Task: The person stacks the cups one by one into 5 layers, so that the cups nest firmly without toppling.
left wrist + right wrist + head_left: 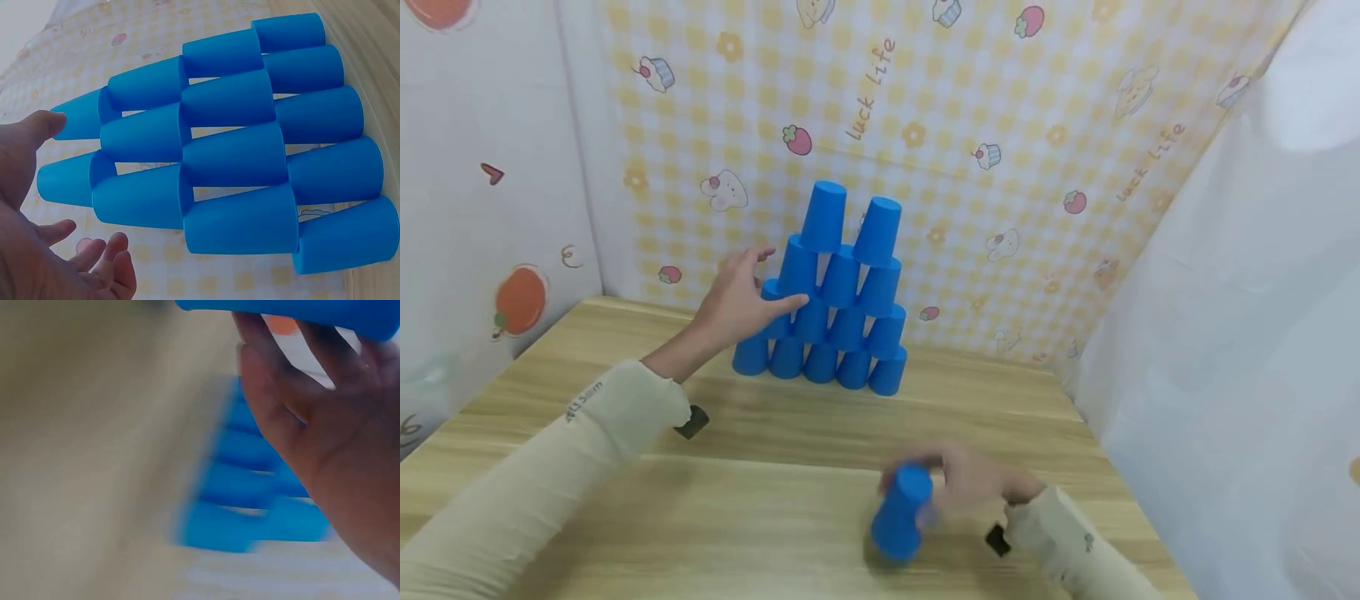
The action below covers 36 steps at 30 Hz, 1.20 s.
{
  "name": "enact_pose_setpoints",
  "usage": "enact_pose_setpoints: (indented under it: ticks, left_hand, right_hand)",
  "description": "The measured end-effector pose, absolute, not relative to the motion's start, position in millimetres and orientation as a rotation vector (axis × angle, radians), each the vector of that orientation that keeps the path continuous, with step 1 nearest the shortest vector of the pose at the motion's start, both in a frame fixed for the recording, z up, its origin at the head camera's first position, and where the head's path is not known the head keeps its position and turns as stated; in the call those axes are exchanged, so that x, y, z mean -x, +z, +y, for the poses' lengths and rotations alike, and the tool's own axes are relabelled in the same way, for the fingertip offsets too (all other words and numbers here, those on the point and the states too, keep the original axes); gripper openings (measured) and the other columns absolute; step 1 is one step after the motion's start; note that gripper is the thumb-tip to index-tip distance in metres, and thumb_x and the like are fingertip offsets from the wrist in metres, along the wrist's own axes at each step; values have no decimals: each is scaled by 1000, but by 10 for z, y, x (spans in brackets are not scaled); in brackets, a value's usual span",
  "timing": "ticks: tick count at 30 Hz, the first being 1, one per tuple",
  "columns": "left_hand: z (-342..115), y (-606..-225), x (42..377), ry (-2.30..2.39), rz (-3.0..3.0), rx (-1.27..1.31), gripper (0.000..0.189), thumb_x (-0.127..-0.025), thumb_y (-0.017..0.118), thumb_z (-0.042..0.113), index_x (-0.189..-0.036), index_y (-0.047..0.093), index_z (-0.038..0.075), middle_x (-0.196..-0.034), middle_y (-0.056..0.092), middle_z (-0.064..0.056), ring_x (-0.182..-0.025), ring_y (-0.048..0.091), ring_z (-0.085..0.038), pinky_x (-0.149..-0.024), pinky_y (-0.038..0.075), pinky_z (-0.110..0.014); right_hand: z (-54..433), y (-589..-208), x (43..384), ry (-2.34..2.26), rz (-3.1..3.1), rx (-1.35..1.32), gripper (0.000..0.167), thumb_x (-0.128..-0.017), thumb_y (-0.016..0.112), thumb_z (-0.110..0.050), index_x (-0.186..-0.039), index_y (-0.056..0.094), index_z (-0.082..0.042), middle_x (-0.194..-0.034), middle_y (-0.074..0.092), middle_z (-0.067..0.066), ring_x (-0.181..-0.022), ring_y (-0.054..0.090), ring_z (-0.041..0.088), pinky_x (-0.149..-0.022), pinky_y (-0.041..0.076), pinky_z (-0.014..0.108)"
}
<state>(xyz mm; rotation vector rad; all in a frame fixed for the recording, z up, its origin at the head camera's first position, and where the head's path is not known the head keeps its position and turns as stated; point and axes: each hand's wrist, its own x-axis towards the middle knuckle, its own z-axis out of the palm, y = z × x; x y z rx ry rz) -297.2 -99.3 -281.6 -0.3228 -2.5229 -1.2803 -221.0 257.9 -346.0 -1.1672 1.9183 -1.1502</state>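
A pyramid of upside-down blue cups (847,327) stands at the back of the table, with two cups in its top row (877,232). My left hand (739,296) is at the pyramid's left side, fingers spread and holding nothing. In the left wrist view its thumb overlaps a top-row cup (81,119); whether it touches cannot be told. Near the table's front, my right hand (973,482) grips a blue cup (913,483), blurred by motion. Just beneath that cup shows another blue cup (895,537); whether the two are nested is unclear. The right wrist view shows fingers against the held cup (300,311).
The wooden table (760,517) meets a checkered cloth backdrop (1000,292) behind the pyramid. White sheets hang on the left (490,233) and right (1217,300). Dark bits show at both cuffs.
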Motion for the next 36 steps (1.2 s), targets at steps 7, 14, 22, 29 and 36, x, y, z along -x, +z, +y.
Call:
enact_pose_setpoints:
  ticks: [7,14,22,29,36]
  left_hand:
    - [-803,-2706,3044,-1346,-2323,343,86,-88,71,49,-153,31,10,-150,35,-19,-124,48,-38,-91,50,-58]
    - [-596,-2638,3017,-1376,-2280,386,86,-86,70,55,-152,33,13,-147,38,-16,-122,49,-36,-88,51,-54]
    - [-592,-2676,3014,-1381,-2306,354,88,-85,69,58,-153,31,16,-152,34,-15,-124,48,-35,-89,51,-56]
    - [-612,-2722,3007,-1401,-2301,359,84,-88,70,52,-153,31,15,-151,35,-16,-125,48,-36,-90,51,-57]
    - [-681,-2730,2833,-1279,-2242,363,81,-88,71,46,-152,33,14,-150,34,-18,-131,41,-39,-92,47,-63]
  right_hand:
    - [2026,-1814,2841,-1716,2505,980,51,-86,79,-18,-130,56,-8,-127,64,12,-108,64,28,-92,53,40]
    - [1587,-1034,3470,-1710,2971,592,66,-79,85,-34,-134,55,-13,-132,62,8,-119,61,20,-102,48,36]
    - [1424,-1042,3713,-1602,3049,507,70,-80,82,-41,-138,56,-13,-132,61,5,-117,60,18,-99,49,32]
    - [1454,-1176,3738,-1508,3050,532,82,-79,81,-46,-147,47,-14,-143,55,2,-128,55,18,-103,47,36]
    - [1718,-1410,3426,-1586,3088,594,92,-83,78,-48,-156,29,-22,-155,42,-1,-135,48,23,-105,45,38]
